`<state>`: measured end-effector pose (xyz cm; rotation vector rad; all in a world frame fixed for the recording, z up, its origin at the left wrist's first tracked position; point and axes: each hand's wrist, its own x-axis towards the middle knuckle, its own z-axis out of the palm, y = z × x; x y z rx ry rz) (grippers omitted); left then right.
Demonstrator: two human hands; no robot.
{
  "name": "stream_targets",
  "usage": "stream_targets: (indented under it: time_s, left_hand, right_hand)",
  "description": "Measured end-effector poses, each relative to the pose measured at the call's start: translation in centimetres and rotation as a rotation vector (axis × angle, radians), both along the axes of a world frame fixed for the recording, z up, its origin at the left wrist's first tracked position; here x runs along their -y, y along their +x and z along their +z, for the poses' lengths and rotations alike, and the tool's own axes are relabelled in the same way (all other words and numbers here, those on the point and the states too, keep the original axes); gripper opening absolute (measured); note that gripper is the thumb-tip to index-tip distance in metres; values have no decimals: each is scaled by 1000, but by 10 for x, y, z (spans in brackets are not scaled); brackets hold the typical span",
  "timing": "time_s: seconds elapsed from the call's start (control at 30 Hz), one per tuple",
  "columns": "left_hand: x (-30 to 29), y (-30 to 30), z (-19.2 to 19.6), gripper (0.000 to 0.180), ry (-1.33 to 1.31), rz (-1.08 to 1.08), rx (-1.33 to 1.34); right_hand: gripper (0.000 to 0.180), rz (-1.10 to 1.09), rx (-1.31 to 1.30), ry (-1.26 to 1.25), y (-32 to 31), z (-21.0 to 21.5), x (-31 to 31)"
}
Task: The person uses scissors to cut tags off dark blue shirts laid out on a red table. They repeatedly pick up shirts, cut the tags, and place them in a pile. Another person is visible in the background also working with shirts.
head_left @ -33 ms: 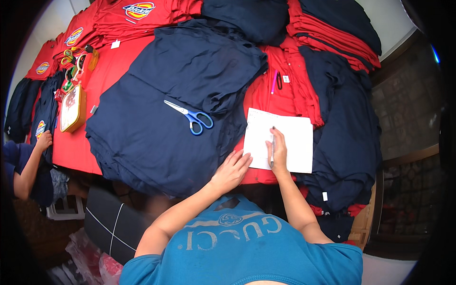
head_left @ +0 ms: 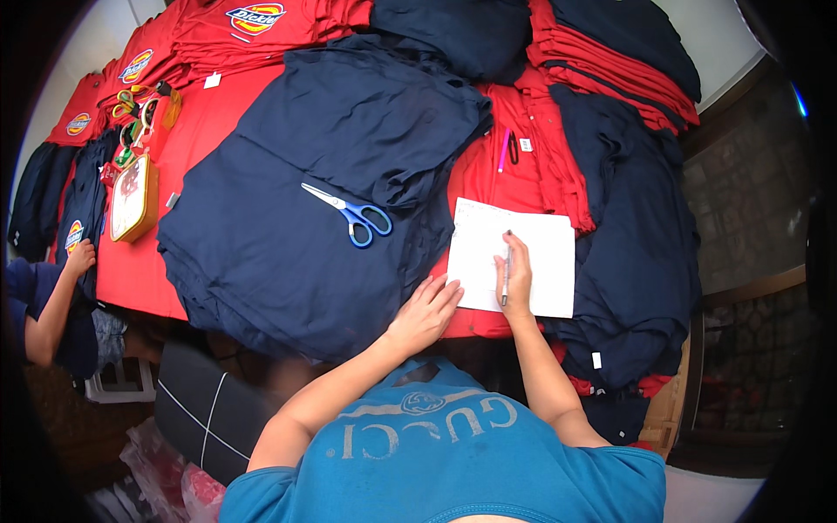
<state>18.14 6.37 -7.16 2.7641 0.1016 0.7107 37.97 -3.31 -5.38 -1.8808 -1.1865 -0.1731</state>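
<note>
My right hand (head_left: 518, 277) is closed around a slim pen (head_left: 506, 286) over a white sheet of paper (head_left: 551, 261). Faint writing runs along the paper's top left edge. My left hand (head_left: 425, 312) lies flat with its fingers extended, resting on navy cloth with the fingertips at the paper's lower left edge. To its upper left, a pair of blue-handled scissors (head_left: 349, 214) lies on a pile of navy garments (head_left: 261, 235), blades pointing to the far left. Neither hand touches the scissors.
Stacks of red garments (head_left: 602, 74) stand at the far right, beside navy clothing (head_left: 628, 261). A purple pen (head_left: 504, 150) lies on red cloth beyond the paper. On the left are a yellow-sided box (head_left: 134, 200) and another person's hand (head_left: 81, 257) on navy fabric.
My right hand, with the pen in it, has shifted slightly to the right over the paper. My left hand, the paper and the scissors have stayed put.
</note>
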Motion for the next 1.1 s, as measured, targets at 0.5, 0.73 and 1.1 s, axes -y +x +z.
stream_targets:
  time_s: [0.5,0.73,1.1]
  left_hand:
    - [0,-3,-5,40,-6,-65,-69]
    - [0,-4,-5,37,-19,-112,-63]
    - [-1,-3,-3,40,-25,-111,-8]
  right_hand:
    - [27,-71,-572,314,28,23,-18]
    - [37,-140,-562,241,47,-26,-27]
    - [36,-102,-551,275,42,-24,-26]
